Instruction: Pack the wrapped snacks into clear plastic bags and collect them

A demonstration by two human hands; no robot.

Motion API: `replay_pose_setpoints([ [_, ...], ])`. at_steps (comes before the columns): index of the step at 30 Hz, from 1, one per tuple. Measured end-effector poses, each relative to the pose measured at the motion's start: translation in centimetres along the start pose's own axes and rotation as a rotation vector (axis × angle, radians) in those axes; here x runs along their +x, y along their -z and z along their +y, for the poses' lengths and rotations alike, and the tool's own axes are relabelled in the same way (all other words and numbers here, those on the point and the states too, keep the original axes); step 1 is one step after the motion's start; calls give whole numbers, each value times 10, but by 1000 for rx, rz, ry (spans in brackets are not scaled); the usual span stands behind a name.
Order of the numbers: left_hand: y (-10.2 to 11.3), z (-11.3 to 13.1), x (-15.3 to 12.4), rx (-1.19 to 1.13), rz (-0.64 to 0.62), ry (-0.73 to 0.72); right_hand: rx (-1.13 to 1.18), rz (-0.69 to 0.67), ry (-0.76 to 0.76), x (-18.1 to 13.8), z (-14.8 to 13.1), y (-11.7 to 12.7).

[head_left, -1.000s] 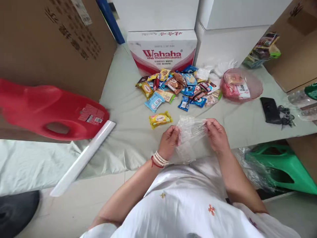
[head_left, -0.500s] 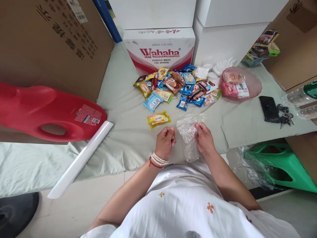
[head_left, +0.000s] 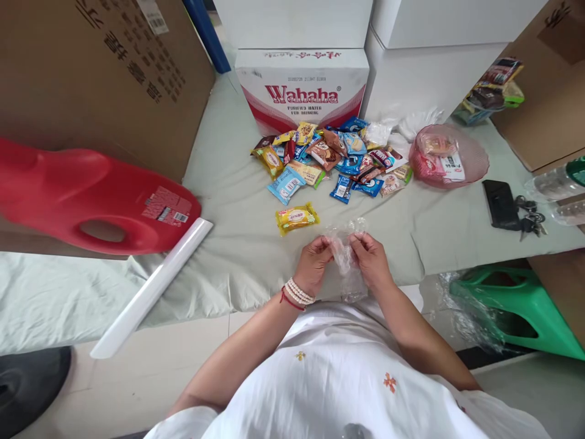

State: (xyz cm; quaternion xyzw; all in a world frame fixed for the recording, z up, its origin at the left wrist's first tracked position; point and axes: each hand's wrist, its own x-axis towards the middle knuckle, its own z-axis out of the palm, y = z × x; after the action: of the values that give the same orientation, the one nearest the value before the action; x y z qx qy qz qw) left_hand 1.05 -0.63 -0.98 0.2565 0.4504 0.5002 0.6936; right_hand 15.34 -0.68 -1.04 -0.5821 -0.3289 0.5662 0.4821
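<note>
Both my hands pinch a crumpled clear plastic bag (head_left: 346, 259) between them, just above the near edge of the cloth-covered surface (head_left: 228, 201). My left hand (head_left: 312, 265), with a bead bracelet and red string at the wrist, grips the bag's left side. My right hand (head_left: 373, 261) grips its right side, fingers curled. A yellow snack packet (head_left: 296, 217) lies alone just beyond my left hand. Farther back sits a pile of several small snack packets (head_left: 333, 161).
A Wahaha carton (head_left: 301, 88) stands behind the pile, white boxes above it. A pink bowl (head_left: 473, 160) of packets, a black phone (head_left: 499, 204) and keys (head_left: 530, 219) lie right. A red stool (head_left: 91, 201), white tube (head_left: 153, 286) and cardboard box (head_left: 91, 73) are left; a green stool (head_left: 516, 305) is lower right.
The bag was stretched wide between both hands, then my left hand let go; now both hands have come together and hold it bunched up.
</note>
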Motion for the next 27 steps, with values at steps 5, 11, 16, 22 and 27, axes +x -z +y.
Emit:
replay_pose_setpoints([
  [5, 9, 9, -2, -146, -26, 72, 50, 82, 60, 7, -3, 8],
  [11, 19, 12, 1, -114, 36, 57, 89, 176, 77, 13, -10, 24],
  [16, 25, 19, 3, -14, 61, -73, 173, 112, 98, 14, -19, 39],
  [22, 19, 29, 0, -135, -43, -7, 461, 108, 4, 8, -22, 35],
  [27, 23, 32, 9, -58, 14, -57, 252, 78, 3, 8, -15, 32],
])
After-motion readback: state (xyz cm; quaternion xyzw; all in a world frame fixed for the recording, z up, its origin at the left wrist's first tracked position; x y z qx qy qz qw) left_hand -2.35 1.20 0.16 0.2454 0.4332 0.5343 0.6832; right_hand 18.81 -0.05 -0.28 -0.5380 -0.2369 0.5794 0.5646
